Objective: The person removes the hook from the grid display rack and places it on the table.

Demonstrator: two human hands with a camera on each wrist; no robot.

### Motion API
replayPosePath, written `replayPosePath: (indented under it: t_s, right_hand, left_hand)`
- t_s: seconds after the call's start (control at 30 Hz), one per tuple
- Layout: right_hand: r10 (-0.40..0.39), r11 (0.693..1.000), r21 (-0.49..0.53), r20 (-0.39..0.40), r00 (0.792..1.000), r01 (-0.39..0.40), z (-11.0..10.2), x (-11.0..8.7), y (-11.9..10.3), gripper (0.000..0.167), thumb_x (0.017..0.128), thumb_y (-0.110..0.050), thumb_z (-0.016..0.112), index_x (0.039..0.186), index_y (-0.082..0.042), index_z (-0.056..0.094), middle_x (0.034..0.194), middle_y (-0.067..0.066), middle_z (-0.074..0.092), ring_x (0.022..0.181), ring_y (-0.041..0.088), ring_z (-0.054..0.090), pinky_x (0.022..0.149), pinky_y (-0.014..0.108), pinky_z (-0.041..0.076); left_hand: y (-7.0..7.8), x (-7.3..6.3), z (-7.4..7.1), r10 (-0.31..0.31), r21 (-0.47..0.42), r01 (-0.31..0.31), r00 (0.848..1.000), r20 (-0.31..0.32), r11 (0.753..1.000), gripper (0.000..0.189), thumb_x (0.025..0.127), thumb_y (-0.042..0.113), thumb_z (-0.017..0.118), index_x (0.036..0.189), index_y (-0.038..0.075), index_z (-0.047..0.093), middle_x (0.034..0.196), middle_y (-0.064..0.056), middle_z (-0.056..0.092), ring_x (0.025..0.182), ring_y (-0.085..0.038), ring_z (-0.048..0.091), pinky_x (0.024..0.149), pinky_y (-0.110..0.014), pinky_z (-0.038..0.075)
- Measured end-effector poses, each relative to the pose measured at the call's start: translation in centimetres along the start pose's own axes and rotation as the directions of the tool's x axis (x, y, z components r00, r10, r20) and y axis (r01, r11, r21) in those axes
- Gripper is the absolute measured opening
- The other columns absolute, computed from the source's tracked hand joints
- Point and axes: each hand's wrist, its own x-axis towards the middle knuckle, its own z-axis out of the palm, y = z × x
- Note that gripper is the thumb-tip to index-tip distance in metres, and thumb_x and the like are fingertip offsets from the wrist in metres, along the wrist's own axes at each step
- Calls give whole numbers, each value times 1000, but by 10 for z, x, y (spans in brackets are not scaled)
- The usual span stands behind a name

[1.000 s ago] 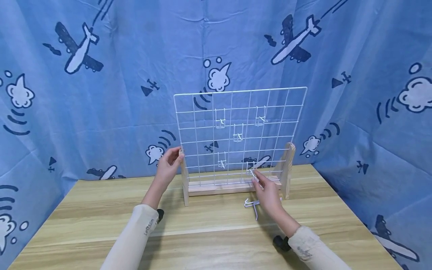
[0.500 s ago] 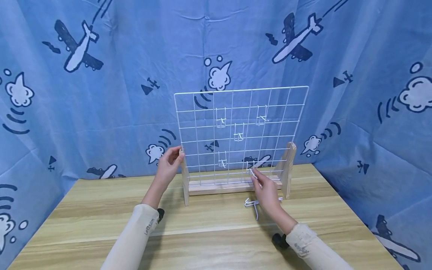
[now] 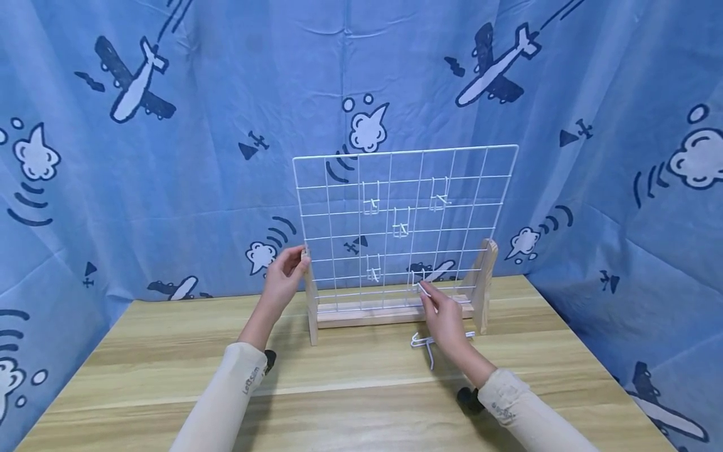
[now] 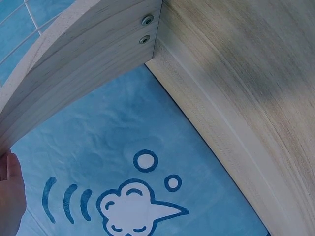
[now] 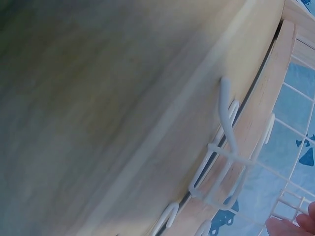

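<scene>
Already, grid panel (image 3: pixel 405 151) carried four hooks (image 3: pixel 401 229); right grip (image 3: pixel 446 319) pinched fifth hook (image 3: pixel 423 289); left grip (image 3: pixel 281 277) held wooden upright (image 3: pixel 311 302); loose hooks (image 5: pixel 229 132) remained.

Lettering (image 3: pixel 251 380) on the left sleeve (image 3: pixel 223 392) starts "Le"; print (image 3: pixel 503 412) on the right sleeve (image 3: pixel 533 417) is unreadable.

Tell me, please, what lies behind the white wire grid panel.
Through the panel, the blue airplane-printed fabric curtain shows, with pale wood-grain tabletop low down. The bare right hand hides a lower part; what is behind it cannot be seen.
</scene>
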Motion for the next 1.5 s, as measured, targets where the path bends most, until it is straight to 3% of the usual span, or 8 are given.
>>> replayPosePath:
  t_s: [0.13,0.47,0.7,0.83,1.03,1.17,1.3,1.5]
  right_hand:
    - [20,1000,-6,-1,1000,-20,-2,1,-1,30,94,0,58,123,4,62,122,24,60,95,32,66,69,39,56]
    - [12,1000,8,-17,1000,-12,-7,3,-7,29,95,-2,56,122,5,62,112,26,64,92,33,67,80,47,55]
    - [-18,1000,8,-39,999,18,-8,5,-10,27,94,0,56,119,7,63,102,25,68,79,23,65,69,29,56]
    - [-29,999,12,-41,999,29,-10,5,-11,27,94,0,57,120,7,64,79,18,69,57,8,48,49,18,41]
    - [-23,1000,9,2,1000,23,-15,4,-18,29,96,-3,55,123,5,62,51,0,36,46,1,27,41,23,29]
    - [-52,999,13,43,998,51,-17,1,-24,30,97,-3,53,126,5,60,73,19,64,52,9,46,59,27,52]
    - [-102,995,28,74,992,100,-18,-1,-28,30,98,-2,52,126,7,59,121,26,61,92,32,67,88,43,53]
    - [-141,989,45,90,986,138,-18,-3,-30,29,96,1,54,123,9,60,123,25,60,107,36,62,90,45,48]
  left_hand:
    - [0,0,0,13,-6,-13,1000,4,1000,42,99,12,55,135,-6,45,131,-25,51,119,-27,51,95,-16,44]
    - [0,-1,-1,9,-3,-9,1000,11,1000,42,99,13,55,136,-6,45,132,-25,50,121,-28,50,95,-16,43]
    - [-1,0,0,7,-11,-7,1000,6,1000,41,99,12,54,136,-5,46,131,-26,50,120,-29,51,94,-15,43]
    - [-2,1,0,12,-11,-12,1000,3,1000,41,99,10,55,135,-5,47,130,-26,51,120,-29,51,94,-16,44]
    - [-1,1,0,20,10,-20,1000,7,1000,41,99,11,54,136,-5,46,131,-26,51,120,-29,51,97,-20,45]
    - [-2,1,-1,20,10,-20,1000,12,1000,41,99,12,53,136,-6,45,132,-27,49,122,-30,50,100,-24,44]
    - [-1,1,-1,11,6,-11,1000,12,1000,41,99,11,54,136,-5,46,132,-25,50,122,-29,50,100,-25,44]
    - [5,-1,-1,-5,-5,5,1000,18,1000,41,99,12,54,136,-4,46,131,-24,51,122,-29,50,98,-19,43]
